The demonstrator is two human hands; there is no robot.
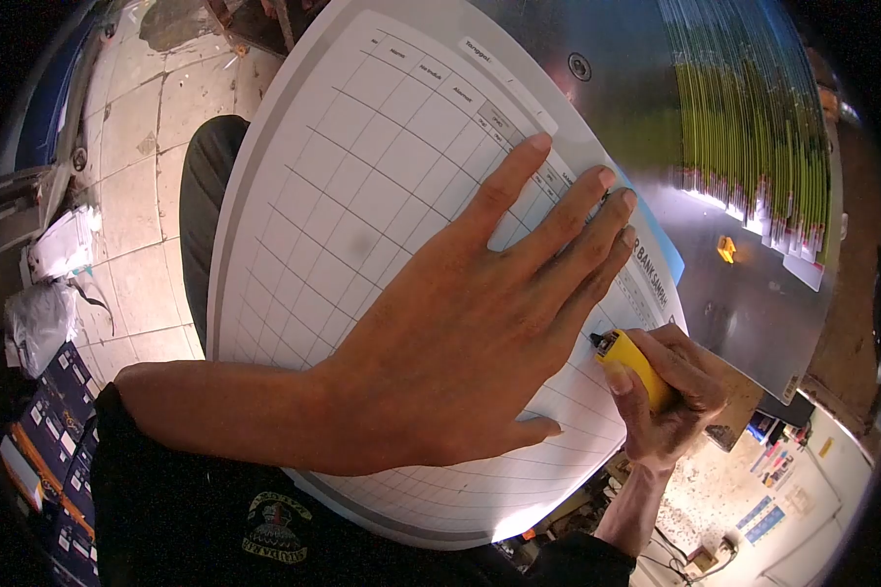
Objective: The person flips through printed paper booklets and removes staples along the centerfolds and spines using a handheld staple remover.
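A large white sheet (362, 196) printed with a grid of lines and column headings fills the middle of the view. My left hand (480, 303) lies across it, palm down, fingers spread and stretched towards the upper right. At the sheet's right edge, my right hand (671, 391) wraps round a yellow tool (638, 370) with a dark tip. That tip points at the sheet, close to my left hand; whether it touches the surface, I cannot tell. A blue printed strip (664, 240) runs along the sheet's upper right edge.
Beyond the sheet, a shiny metal surface (754, 313) carries a row of thin green-and-blue items (744, 127) and a small orange-yellow piece (725, 248). Pale floor tiles (132, 205), a plastic bag (41, 323) and dark boxes (54, 440) lie at the left. Cables (700, 563) show at the lower right.
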